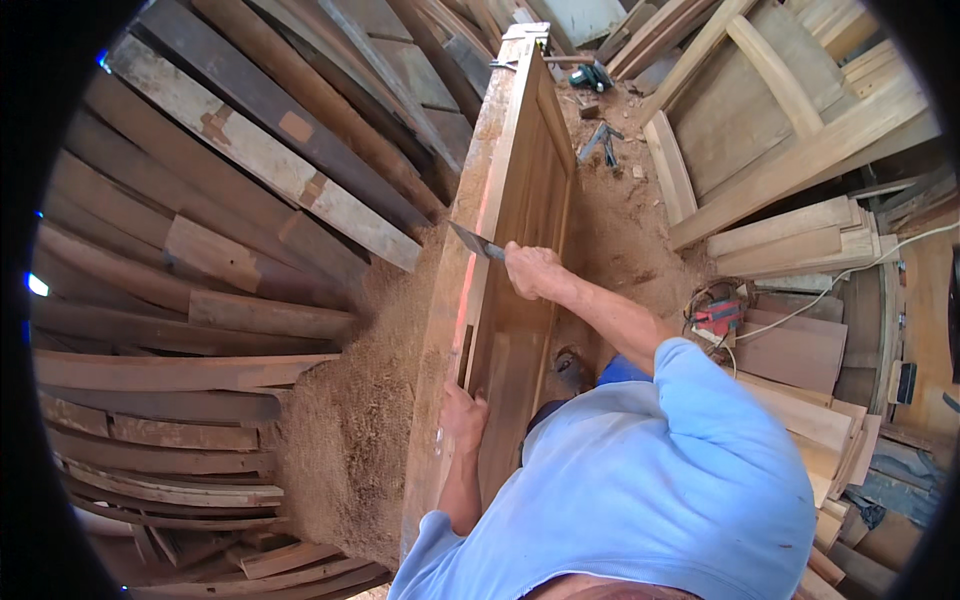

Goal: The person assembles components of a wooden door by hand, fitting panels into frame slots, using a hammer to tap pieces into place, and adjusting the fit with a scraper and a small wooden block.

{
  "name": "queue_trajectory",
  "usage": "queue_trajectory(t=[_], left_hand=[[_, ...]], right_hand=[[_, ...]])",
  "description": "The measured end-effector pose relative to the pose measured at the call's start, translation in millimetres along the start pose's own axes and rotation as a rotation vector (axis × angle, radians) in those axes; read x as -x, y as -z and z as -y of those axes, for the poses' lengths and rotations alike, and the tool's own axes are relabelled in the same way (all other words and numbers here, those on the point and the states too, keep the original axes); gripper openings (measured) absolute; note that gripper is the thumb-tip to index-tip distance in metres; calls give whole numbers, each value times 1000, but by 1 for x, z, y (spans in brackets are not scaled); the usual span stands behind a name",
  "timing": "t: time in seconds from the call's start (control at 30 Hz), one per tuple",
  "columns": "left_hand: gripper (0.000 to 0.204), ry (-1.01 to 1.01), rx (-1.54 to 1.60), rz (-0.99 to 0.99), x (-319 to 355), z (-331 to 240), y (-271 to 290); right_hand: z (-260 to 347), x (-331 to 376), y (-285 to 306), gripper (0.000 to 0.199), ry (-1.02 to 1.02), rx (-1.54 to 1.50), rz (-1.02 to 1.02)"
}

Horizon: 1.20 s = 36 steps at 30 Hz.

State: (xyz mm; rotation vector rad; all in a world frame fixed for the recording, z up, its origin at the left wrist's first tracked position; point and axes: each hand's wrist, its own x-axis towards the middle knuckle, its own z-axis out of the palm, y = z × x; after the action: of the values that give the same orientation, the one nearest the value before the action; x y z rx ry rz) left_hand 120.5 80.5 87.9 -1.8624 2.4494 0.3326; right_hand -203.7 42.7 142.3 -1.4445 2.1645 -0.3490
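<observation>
A panelled wooden door [520, 190] stands on its long edge, running away from me beside a long timber beam [425, 440]. My right hand [532, 271] is closed around the handle of a scraper-like tool [474, 242]. Its broad grey blade points left over the door's upper edge; whether it touches the wood I cannot tell. Nearer to me, my left hand [463, 415] grips that edge, just below a narrow dark slot [470, 345]. A reddish strip [466, 290] runs along the edge between my hands. Some of the left fingers are hidden.
Stacked boards [200, 260] crowd the left, with sawdust [345, 430] heaped beside them. Right of the door, a green power tool [590, 76] and a metal clamp-like tool [600, 143] lie on the floor. A wooden frame [790, 160], a red tool [718, 316] and a pale cable [850, 270] are farther right.
</observation>
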Motion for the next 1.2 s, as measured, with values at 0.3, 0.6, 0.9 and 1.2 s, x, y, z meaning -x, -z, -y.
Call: queue_trajectory(t=[0.3, 0.6, 0.9, 1.2], left_hand=[[53, 86, 4, 56, -3, 0, -3], [57, 164, -82, 106, -8, -5, -11], [90, 166, -495, 451, -32, -48, 46], [86, 117, -94, -301, -178, -261, -2]], right_hand=[[17, -21, 85, 30, 70, -147, -135], [-68, -67, 79, 30, 103, 42, 122], [-175, -88, 83, 36, 319, -401, 383], [-345, -83, 172, 37, 25, -474, 630]])
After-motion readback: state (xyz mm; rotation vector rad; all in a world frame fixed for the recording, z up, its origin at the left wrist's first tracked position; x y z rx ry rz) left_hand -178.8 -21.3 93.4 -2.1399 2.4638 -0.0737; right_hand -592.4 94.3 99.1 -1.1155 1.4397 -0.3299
